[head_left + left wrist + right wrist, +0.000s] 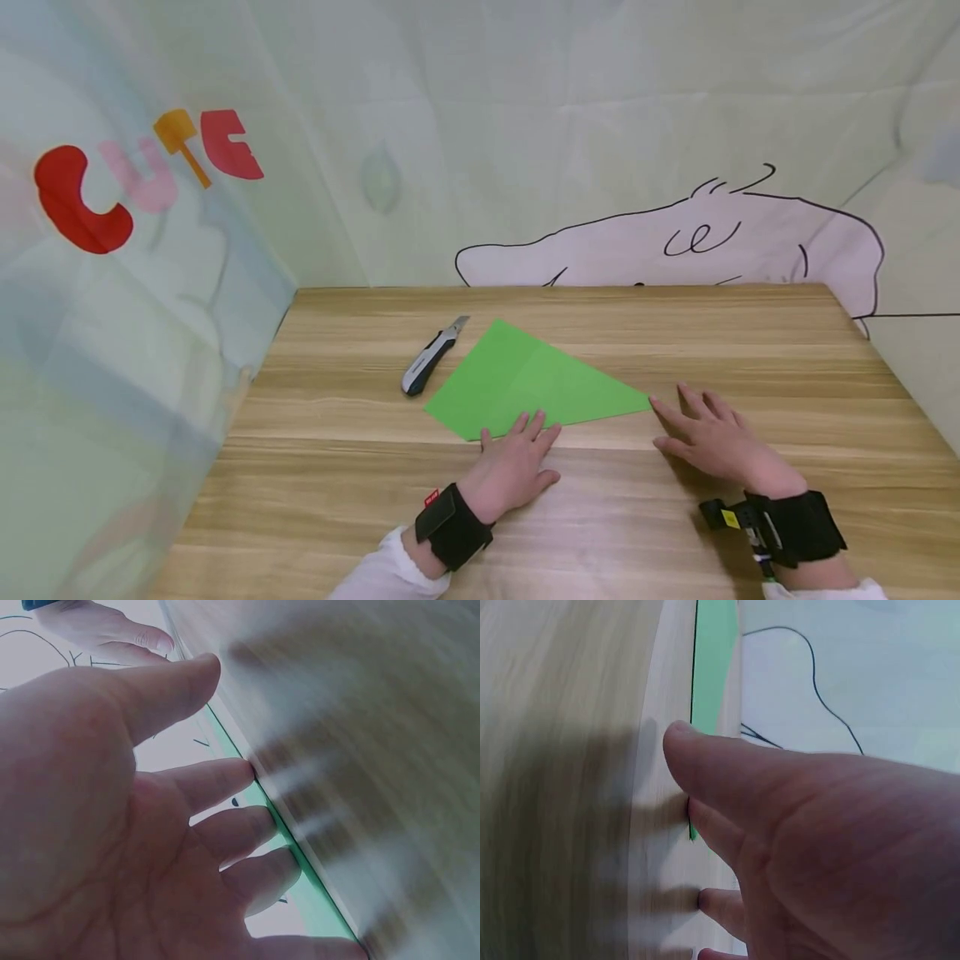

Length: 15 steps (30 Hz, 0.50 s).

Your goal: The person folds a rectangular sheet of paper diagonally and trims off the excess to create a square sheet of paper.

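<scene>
A folded sheet of green paper (517, 375) lies flat on the wooden table, with a faint crease across it and a sharp point toward the right. Fingertips of my left hand (513, 471) rest on its near edge, the fingers spread and the thumb held apart. At the right point of the paper, the index finger of my right hand (720, 442) touches the tip, while the other fingers are spread over the table. In the left wrist view the green paper (322, 907) runs as a thin strip beneath the fingertips.
A utility knife (431, 358) with its blade showing lies just left of the paper. The wooden table (337, 483) meets a printed cloth backdrop (525, 125) at the back and left. Both wrists wear black straps.
</scene>
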Motion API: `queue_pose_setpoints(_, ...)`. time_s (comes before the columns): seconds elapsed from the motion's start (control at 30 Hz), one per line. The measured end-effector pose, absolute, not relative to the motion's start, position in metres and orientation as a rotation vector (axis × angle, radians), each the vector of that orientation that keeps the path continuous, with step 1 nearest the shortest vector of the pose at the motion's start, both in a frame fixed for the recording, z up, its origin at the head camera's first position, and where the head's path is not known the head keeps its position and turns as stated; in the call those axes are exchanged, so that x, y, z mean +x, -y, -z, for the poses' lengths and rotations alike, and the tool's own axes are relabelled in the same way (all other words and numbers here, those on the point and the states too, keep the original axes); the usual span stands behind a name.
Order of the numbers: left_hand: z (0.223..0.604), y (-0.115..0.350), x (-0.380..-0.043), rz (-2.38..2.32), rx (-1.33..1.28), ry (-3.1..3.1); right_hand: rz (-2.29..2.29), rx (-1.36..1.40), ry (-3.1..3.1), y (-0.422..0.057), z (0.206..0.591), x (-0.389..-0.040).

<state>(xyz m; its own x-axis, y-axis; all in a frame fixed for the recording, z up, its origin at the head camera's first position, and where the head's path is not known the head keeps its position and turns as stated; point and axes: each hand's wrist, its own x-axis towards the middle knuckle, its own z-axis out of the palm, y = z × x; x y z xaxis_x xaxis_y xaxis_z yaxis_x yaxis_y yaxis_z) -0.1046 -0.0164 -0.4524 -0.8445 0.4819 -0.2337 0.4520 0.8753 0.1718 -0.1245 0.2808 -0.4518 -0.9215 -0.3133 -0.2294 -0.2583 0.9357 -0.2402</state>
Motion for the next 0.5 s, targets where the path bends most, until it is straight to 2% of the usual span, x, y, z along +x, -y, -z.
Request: queue_pose_setpoints(0.5,0.446,0.029,-0.111,-0.298,0.666,-2.725,0.269,-0.413,-2.796,-0.287,0.452,-0.127)
